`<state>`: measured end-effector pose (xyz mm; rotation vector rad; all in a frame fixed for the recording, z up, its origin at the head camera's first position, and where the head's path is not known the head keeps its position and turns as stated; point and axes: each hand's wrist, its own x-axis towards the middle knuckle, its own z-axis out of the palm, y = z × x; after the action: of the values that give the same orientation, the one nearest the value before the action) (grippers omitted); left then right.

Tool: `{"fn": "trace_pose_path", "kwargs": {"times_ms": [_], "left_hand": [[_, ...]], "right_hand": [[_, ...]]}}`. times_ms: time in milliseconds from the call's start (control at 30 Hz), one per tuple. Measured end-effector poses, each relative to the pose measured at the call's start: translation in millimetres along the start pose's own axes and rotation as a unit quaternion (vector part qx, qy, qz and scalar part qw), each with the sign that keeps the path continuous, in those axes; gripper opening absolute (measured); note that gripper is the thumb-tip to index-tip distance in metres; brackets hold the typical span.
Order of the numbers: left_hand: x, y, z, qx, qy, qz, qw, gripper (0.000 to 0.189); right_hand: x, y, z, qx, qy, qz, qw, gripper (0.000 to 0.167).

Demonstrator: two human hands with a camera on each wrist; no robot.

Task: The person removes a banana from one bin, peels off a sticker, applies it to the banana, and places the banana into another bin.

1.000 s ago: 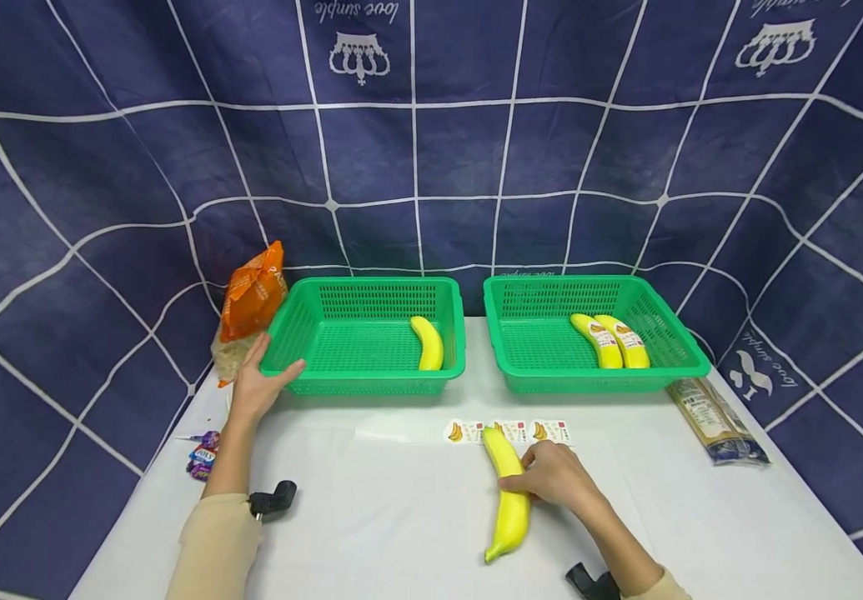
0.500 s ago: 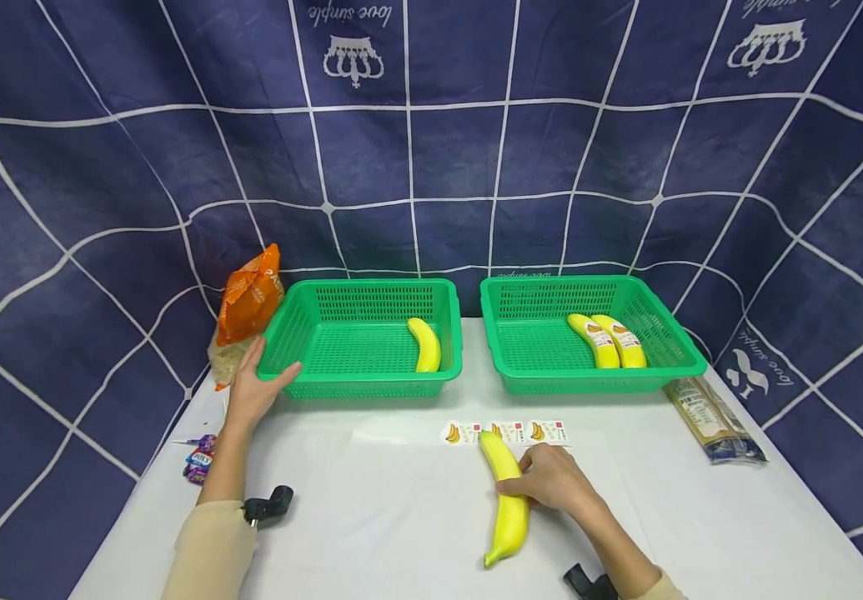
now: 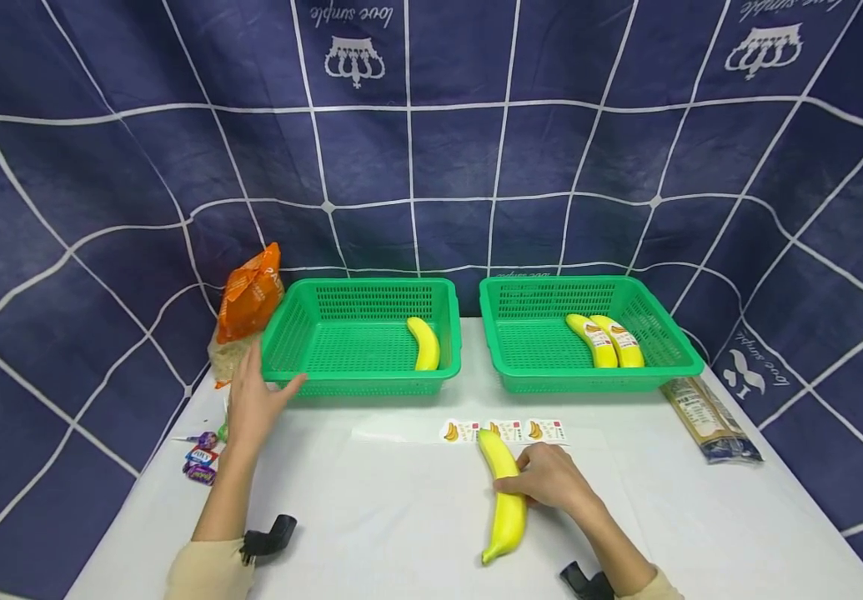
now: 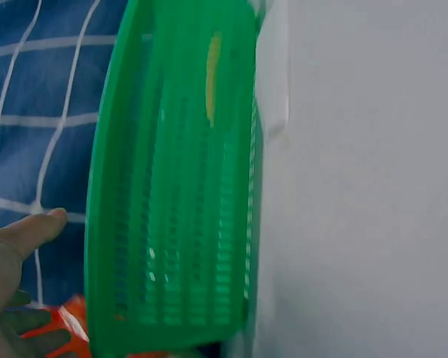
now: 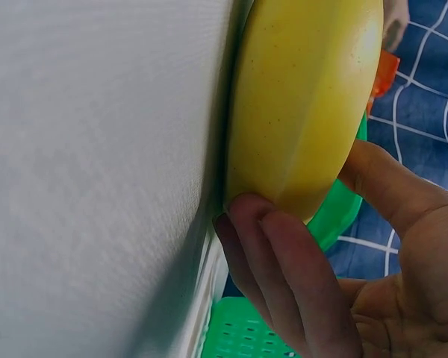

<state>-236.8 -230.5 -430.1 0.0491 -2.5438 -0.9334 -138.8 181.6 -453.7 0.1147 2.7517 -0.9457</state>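
A yellow banana (image 3: 507, 512) lies lengthwise on the white table in front of me. My right hand (image 3: 557, 482) grips it from the right, thumb on top and fingers along its side; the right wrist view shows the fingertips against the peel. Its far tip overlaps a row of banana stickers (image 3: 546, 431). My left hand (image 3: 253, 410), fingers spread, is at the near left corner of the left green basket (image 3: 371, 385), which holds one banana (image 3: 423, 343). In the left wrist view that hand appears beside the basket's wall, its fingers extended.
The right green basket (image 3: 599, 383) holds two stickered bananas (image 3: 621, 343). An orange bag (image 3: 249, 292) stands left of the left basket, small wrapped sweets (image 3: 202, 458) lie below it, and a clear packet (image 3: 712, 421) lies at the right. A dark blue checked curtain (image 3: 446, 158) surrounds the table.
My left hand has drawn back slightly from the left basket's corner, and its arm has shifted a little toward me. The right hand keeps its grip on the banana, which stays in place.
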Motion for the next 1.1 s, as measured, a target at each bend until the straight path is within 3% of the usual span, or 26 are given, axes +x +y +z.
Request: {"fn": "trace_pose_path", "kwargs": {"times_ms": [100, 300, 433, 567, 667, 767, 867, 1100], "left_hand": [[-20.6, 21.9, 5.9, 0.005, -0.019, 0.067, 0.9976, 0.097], [-57.8, 58.3, 26.1, 0.044, -0.133, 0.141, 0.9802, 0.090], [-72.1, 68.3, 46.3, 0.048, -0.208, 0.177, 0.9607, 0.089], [-80.8, 72.7, 66.7, 0.054, -0.288, 0.206, 0.9336, 0.089], [-83.5, 77.2, 79.6, 0.061, -0.328, 0.233, 0.9135, 0.089], [-83.1, 81.2, 90.7, 0.067, -0.343, 0.258, 0.9006, 0.090], [-83.1, 81.8, 100.4, 0.078, -0.348, 0.273, 0.8934, 0.092], [-88.1, 72.7, 115.8, 0.098, -0.349, 0.273, 0.8913, 0.097]], "right_hand": [[-0.3, 0.9, -0.4, -0.003, 0.000, 0.005, 1.0000, 0.041], [-0.2, 2.5, -1.3, -0.002, 0.006, 0.006, 1.0000, 0.041], [0.3, 3.0, -0.5, 0.000, 0.008, 0.005, 1.0000, 0.040], [0.1, 3.5, 0.6, 0.003, 0.006, 0.004, 1.0000, 0.040], [0.0, 3.9, 1.1, 0.006, 0.006, 0.004, 1.0000, 0.041], [0.0, 4.2, 1.3, 0.005, 0.010, 0.001, 0.9999, 0.042], [0.5, 4.3, 1.8, 0.005, 0.013, -0.003, 0.9999, 0.041], [0.6, 3.9, 5.8, 0.001, 0.014, -0.008, 0.9999, 0.040]]}}
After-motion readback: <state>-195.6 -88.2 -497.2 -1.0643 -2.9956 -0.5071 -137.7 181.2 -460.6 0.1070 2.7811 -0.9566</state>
